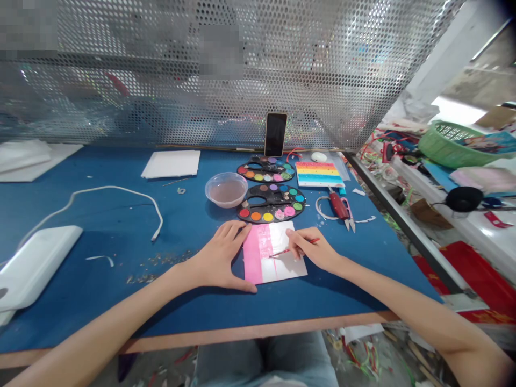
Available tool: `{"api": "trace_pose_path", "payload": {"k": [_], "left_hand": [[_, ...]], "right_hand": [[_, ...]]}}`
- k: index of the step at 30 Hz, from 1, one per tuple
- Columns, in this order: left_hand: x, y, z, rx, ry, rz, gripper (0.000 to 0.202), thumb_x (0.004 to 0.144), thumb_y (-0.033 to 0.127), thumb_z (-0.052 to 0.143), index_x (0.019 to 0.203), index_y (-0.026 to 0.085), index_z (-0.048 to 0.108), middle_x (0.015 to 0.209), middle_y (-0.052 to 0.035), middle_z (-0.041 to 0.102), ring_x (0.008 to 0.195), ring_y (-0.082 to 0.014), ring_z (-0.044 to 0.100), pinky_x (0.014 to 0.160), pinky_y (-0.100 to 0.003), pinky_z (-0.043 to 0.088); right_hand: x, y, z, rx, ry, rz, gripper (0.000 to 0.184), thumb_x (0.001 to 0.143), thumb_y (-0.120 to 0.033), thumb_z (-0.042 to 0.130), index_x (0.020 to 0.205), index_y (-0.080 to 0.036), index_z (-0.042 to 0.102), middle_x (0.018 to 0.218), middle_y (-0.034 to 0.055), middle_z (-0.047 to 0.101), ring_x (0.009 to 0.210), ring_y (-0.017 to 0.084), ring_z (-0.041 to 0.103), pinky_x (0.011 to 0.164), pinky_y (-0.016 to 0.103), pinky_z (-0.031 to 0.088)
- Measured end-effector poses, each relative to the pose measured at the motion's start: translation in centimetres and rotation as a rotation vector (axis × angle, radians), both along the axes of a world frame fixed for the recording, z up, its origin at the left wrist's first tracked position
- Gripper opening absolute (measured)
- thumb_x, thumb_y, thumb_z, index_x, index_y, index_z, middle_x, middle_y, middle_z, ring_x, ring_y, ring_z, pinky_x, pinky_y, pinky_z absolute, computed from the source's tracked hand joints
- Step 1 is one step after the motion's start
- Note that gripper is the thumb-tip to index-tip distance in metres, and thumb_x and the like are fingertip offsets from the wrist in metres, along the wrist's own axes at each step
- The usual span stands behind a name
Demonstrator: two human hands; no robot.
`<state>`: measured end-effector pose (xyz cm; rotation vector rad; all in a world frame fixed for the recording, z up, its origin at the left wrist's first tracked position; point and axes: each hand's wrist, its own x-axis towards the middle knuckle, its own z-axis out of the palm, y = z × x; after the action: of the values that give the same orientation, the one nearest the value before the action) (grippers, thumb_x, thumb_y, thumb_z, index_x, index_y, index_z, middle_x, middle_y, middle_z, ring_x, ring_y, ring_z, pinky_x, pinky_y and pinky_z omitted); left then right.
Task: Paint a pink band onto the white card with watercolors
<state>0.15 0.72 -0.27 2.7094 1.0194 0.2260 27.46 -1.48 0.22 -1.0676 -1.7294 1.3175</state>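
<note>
My right hand (312,248) grips a thin red paintbrush (288,251), its tip on a white card (288,266). Solid pink covers the card's left strip, with a paler, streaky pink band and a thin pink line beside it. At the card's left edge, my left hand (220,258) rests with thumb and fingers spread. Just beyond the card lies a black watercolor palette (300,214) with round paint pans; a second palette (264,176) sits behind it. A clear plastic bowl (226,190) of cloudy water stands to their left.
A rainbow-striped card (320,174) lies at the back right, near red-handled snips (338,205). A phone (276,134) leans upright against the perforated metal screen (161,107). White sheets (171,164), a white cable (116,188) and a white device (40,263) occupy the left side.
</note>
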Motion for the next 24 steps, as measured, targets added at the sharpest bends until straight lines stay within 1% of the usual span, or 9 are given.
{"api": "trace_pose_path", "payload": {"k": [3, 5, 8, 11, 16, 18, 21, 24], "left_hand": [[-0.02, 0.01, -0.07, 0.002, -0.005, 0.002, 0.128, 0.056, 0.091, 0.060, 0.150, 0.009, 0.031, 0.144, -0.0244, 0.038, 0.135, -0.0455, 0.034, 0.113, -0.064, 0.029], [-0.04, 0.04, -0.13, 0.003, -0.012, 0.000, 0.128, 0.056, 0.091, 0.061, 0.150, 0.009, 0.031, 0.144, -0.0243, 0.038, 0.135, -0.0457, 0.034, 0.113, -0.064, 0.029], [-0.06, 0.07, -0.18, 0.003, -0.013, -0.002, 0.128, 0.056, 0.091, 0.061, 0.150, 0.009, 0.031, 0.144, -0.0244, 0.038, 0.135, -0.0459, 0.034, 0.113, -0.064, 0.029], [-0.06, 0.07, -0.16, 0.001, -0.024, -0.003, 0.128, 0.056, 0.090, 0.062, 0.151, 0.012, 0.030, 0.144, -0.0233, 0.039, 0.136, -0.0458, 0.034, 0.113, -0.064, 0.029], [0.03, 0.02, -0.06, -0.003, -0.021, 0.002, 0.127, 0.056, 0.090, 0.062, 0.150, 0.011, 0.031, 0.143, -0.0235, 0.039, 0.135, -0.0457, 0.035, 0.113, -0.065, 0.029], [0.04, 0.02, -0.07, -0.003, -0.023, -0.002, 0.127, 0.056, 0.089, 0.063, 0.150, 0.010, 0.031, 0.143, -0.0237, 0.039, 0.135, -0.0456, 0.034, 0.113, -0.064, 0.029], [-0.01, 0.04, -0.12, -0.001, -0.042, -0.005, 0.125, 0.056, 0.087, 0.065, 0.151, 0.013, 0.030, 0.143, -0.0223, 0.039, 0.135, -0.0451, 0.034, 0.113, -0.064, 0.029], [-0.07, 0.04, -0.15, -0.003, -0.048, -0.004, 0.126, 0.056, 0.087, 0.066, 0.151, 0.013, 0.030, 0.143, -0.0224, 0.039, 0.136, -0.0452, 0.034, 0.114, -0.063, 0.028]], "right_hand": [[-0.02, 0.12, -0.14, 0.027, 0.013, -0.011, 0.058, 0.098, -0.057, 0.044, 0.058, -0.016, 0.058, 0.055, 0.0009, 0.056, 0.053, 0.010, 0.049, 0.056, 0.024, 0.039], [-0.01, 0.21, -0.38, 0.017, 0.007, 0.003, 0.056, 0.098, -0.056, 0.045, 0.061, -0.016, 0.060, 0.058, 0.0015, 0.058, 0.055, 0.010, 0.051, 0.056, 0.024, 0.039], [0.07, 0.22, -0.49, -0.006, -0.007, 0.019, 0.059, 0.098, -0.055, 0.045, 0.055, -0.016, 0.056, 0.053, 0.0005, 0.055, 0.050, 0.009, 0.048, 0.054, 0.024, 0.037], [0.10, 0.16, -0.17, 0.002, 0.002, 0.006, 0.062, 0.099, -0.055, 0.043, 0.050, -0.017, 0.051, 0.047, -0.0010, 0.050, 0.046, 0.008, 0.043, 0.053, 0.024, 0.036], [0.03, 0.25, 0.02, 0.032, 0.014, -0.023, 0.058, 0.097, -0.058, 0.045, 0.058, -0.017, 0.058, 0.055, 0.0005, 0.055, 0.053, 0.010, 0.048, 0.055, 0.024, 0.037], [0.06, 0.29, -0.08, 0.017, -0.002, -0.011, 0.059, 0.097, -0.058, 0.045, 0.056, -0.017, 0.056, 0.052, 0.0002, 0.054, 0.051, 0.010, 0.047, 0.054, 0.024, 0.037], [0.15, 0.29, -0.11, 0.004, -0.018, 0.007, 0.063, 0.098, -0.057, 0.043, 0.049, -0.017, 0.051, 0.046, -0.0008, 0.050, 0.046, 0.009, 0.042, 0.052, 0.025, 0.035], [0.17, 0.29, -0.02, 0.018, -0.005, -0.024, 0.062, 0.098, -0.056, 0.043, 0.050, -0.017, 0.052, 0.047, -0.0005, 0.051, 0.047, 0.009, 0.043, 0.052, 0.025, 0.034]]}}
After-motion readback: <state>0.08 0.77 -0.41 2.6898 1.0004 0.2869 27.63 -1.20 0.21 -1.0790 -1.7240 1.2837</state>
